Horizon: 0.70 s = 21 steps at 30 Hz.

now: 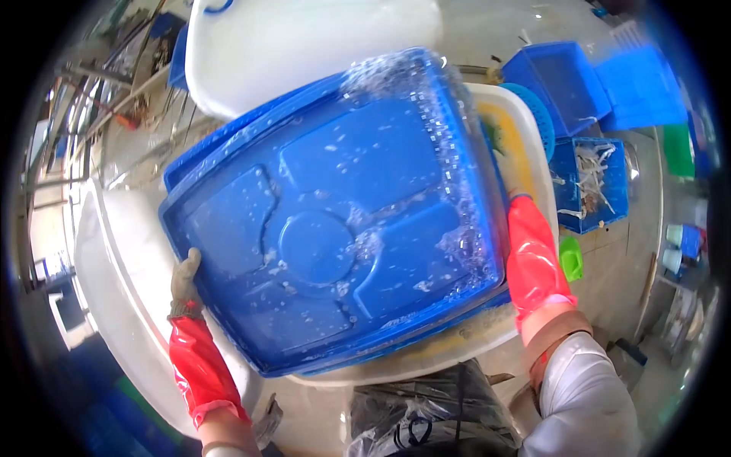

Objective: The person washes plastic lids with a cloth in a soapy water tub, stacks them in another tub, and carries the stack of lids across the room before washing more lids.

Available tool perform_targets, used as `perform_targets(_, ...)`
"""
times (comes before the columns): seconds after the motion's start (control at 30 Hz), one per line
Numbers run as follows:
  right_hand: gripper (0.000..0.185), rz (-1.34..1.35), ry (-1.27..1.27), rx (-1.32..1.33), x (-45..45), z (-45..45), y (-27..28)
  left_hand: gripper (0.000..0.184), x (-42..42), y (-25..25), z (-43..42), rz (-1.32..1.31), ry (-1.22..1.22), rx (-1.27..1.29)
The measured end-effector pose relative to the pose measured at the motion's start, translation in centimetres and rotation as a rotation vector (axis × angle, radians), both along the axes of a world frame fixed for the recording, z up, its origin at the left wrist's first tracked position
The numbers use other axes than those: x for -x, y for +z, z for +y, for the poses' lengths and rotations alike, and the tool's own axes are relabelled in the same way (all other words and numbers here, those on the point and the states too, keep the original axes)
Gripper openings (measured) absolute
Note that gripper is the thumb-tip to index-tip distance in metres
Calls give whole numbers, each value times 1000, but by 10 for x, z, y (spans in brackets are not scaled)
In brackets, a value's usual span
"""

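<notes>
A wide blue plastic tray (316, 247), with raised panels and a circle in its floor, is tilted in front of me. Water runs over it, and white foam gathers along its right side and far corner. My left hand (185, 282), in a greyish glove with a red sleeve, grips the left rim, thumb on top. On the opposite rim is my right hand (525, 228) in a red glove, closed around the edge with its fingers mostly hidden behind it. Another blue rim (186, 169) shows beneath the tray at the far left.
Below the tray sits a pale tub (529, 122) with something yellow inside. A white tub (312, 46) stands beyond, another white tub (129, 305) at left. Blue crates (560, 87) and a blue bin of scraps (590, 183) are at right, near a green scoop-like item (570, 259).
</notes>
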State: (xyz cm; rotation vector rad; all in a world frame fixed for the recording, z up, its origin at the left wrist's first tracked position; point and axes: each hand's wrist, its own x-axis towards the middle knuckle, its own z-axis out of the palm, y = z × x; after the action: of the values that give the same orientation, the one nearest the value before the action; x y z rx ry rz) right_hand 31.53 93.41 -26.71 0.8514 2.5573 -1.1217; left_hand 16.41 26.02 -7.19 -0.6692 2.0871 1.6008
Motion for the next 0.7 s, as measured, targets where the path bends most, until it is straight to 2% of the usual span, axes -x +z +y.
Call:
perform_targets(0.07,53,-47,-10,38,-1,0,2,43,-10,2,2,-4,49,-51)
perform_targets(0.13,51,23,-9,77,-22,20,-30,42,-12,-13,-9,-70,24,-86)
perform_targets(0.2,49,119,-28,109,-43,39,-55,53,-26,-30,-24,-98,42,-89)
perform_targets(0.23,48,121,-32,95,-62,46,-57,56,-32,-19,-19,-129,19,-92)
perform_targets(0.3,46,52,-5,-3,-96,53,-36,59,-65,-6,-2,-155,1,-104)
perform_targets(0.37,45,-42,27,-112,-112,64,-2,70,-88,-1,13,-143,44,-287)
perform_targets(0.4,44,-78,47,-168,-110,70,13,70,-98,-2,24,-144,60,-294)
perform_targets(0.47,39,52,-63,3,24,9,157,64,-104,3,36,-129,178,-363)
perform_targets(0.5,38,225,234,-245,80,-34,218,64,-103,0,33,-154,149,-342)
perform_targets(0.53,36,359,332,-162,122,-80,245,64,-106,-13,21,-142,163,-348)
perform_targets(0.6,36,418,544,6,188,-145,254,70,-107,-14,26,-95,127,-300)
perform_targets(0.67,38,284,825,-23,234,-213,244,63,-104,-3,33,-69,140,-290)
perform_targets(0.7,41,50,826,-21,254,-252,239,61,-102,4,37,-62,142,-213)
